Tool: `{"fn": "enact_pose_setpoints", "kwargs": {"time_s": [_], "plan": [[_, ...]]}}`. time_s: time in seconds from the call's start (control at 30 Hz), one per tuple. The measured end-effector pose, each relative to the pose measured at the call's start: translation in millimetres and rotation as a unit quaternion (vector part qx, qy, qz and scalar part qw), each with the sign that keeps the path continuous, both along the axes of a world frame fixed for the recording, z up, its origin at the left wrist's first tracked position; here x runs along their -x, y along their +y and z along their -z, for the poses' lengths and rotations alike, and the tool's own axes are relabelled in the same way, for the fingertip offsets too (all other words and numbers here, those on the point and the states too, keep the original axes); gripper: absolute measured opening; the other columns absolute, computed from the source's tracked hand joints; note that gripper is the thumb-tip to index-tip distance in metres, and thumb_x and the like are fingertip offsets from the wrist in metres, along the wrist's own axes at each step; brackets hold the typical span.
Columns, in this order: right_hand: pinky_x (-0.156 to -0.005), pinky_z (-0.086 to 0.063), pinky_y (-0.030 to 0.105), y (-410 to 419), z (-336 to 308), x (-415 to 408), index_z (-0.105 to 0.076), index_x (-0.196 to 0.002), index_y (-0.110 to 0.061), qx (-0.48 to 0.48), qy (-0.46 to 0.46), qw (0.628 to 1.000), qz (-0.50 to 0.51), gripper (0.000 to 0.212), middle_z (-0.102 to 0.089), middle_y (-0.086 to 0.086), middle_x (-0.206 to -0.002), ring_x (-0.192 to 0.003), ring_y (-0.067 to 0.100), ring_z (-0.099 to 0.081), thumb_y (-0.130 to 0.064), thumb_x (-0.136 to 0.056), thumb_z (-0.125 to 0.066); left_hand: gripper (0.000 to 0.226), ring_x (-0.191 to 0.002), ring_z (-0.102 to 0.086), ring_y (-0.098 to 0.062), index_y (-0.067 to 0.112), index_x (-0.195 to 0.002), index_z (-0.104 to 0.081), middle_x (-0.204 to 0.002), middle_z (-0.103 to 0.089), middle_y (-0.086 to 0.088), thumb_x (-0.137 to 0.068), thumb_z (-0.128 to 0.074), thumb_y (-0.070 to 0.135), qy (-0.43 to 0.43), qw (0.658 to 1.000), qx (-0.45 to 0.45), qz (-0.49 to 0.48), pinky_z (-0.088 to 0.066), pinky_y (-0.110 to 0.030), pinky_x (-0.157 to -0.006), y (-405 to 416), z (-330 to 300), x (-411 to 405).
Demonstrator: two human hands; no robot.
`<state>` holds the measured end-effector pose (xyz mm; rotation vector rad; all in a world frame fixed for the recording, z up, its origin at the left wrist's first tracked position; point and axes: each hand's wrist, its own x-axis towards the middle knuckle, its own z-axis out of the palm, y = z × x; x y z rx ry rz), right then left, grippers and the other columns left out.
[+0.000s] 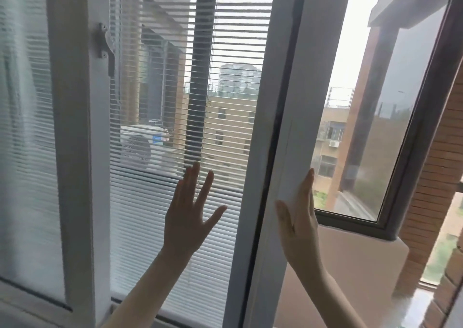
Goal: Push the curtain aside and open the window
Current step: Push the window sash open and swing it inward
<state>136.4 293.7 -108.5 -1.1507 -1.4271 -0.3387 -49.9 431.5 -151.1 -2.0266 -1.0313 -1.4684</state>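
Observation:
A white-framed window sash (pixel 280 89) fills the middle of the head view, with slatted blinds (pixel 160 82) behind its glass. My left hand (pixel 186 217) lies flat on that glass with fingers spread and holds nothing. My right hand (pixel 299 225) grips the sash's right edge, thumb on the inner face and fingers wrapped round the outer side. To the right of that edge is an open gap showing buildings outside. I cannot pick out a fabric curtain; only blinds show.
A grey latch handle (pixel 106 47) sits on the white post at left, beside another blind-covered pane (pixel 25 127). At right a dark-framed glass pane (pixel 400 127) angles outward above a beige sill (pixel 350 252). A brick wall (pixel 438 177) is at the far right.

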Motion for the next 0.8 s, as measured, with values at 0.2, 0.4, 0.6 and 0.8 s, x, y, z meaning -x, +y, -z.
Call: {"fn": "enact_pose_setpoints", "kwargs": {"time_s": [0.2,0.4,0.6,0.8], "plan": [[-0.118,-0.009,0.006,15.2,-0.7,24.6,0.003,-0.155,-0.013,-0.003,0.000,1.000,-0.013,0.077,-0.003,0.007,-0.168,-0.152,-0.004,0.003,0.000,-0.100,-0.049,0.076,-0.158,-0.004,-0.016,0.022,-0.158,-0.025,-0.169,-0.016,-0.010,-0.095,-0.043,0.061,-0.006,1.000,0.013,0.009,-0.043,-0.049,-0.111,6.3,-5.2,28.7],[-0.123,-0.014,0.022,34.3,-0.5,53.0,0.000,-0.155,-0.013,-0.011,0.010,1.000,-0.022,0.074,0.000,0.006,-0.168,-0.157,0.021,-0.003,-0.002,-0.100,-0.049,0.076,-0.157,-0.013,-0.027,0.020,-0.158,-0.025,-0.170,-0.012,-0.010,-0.095,-0.040,0.059,-0.003,0.997,0.073,0.009,-0.046,-0.060,-0.109,-0.5,-14.2,54.1],[-0.119,-0.031,0.048,56.5,1.2,83.3,-0.001,-0.156,-0.008,-0.010,0.017,1.000,-0.023,0.074,-0.006,0.014,-0.168,-0.155,0.032,-0.014,-0.003,-0.100,-0.050,0.071,-0.156,-0.014,-0.032,0.018,-0.157,-0.030,-0.168,-0.017,-0.014,-0.096,-0.045,0.052,-0.005,0.995,0.070,-0.074,-0.019,-0.064,-0.123,-7.0,-22.3,75.0],[-0.121,-0.022,0.037,79.0,0.5,116.8,-0.002,-0.157,-0.002,-0.004,0.017,0.999,-0.040,0.073,-0.007,0.016,-0.168,-0.155,0.032,-0.011,-0.004,-0.101,-0.049,0.074,-0.158,-0.005,-0.035,0.015,-0.161,-0.017,-0.170,-0.009,-0.018,-0.098,-0.039,0.048,-0.099,0.984,0.071,-0.130,-0.011,-0.060,-0.126,-2.4,-34.2,107.5]]}}
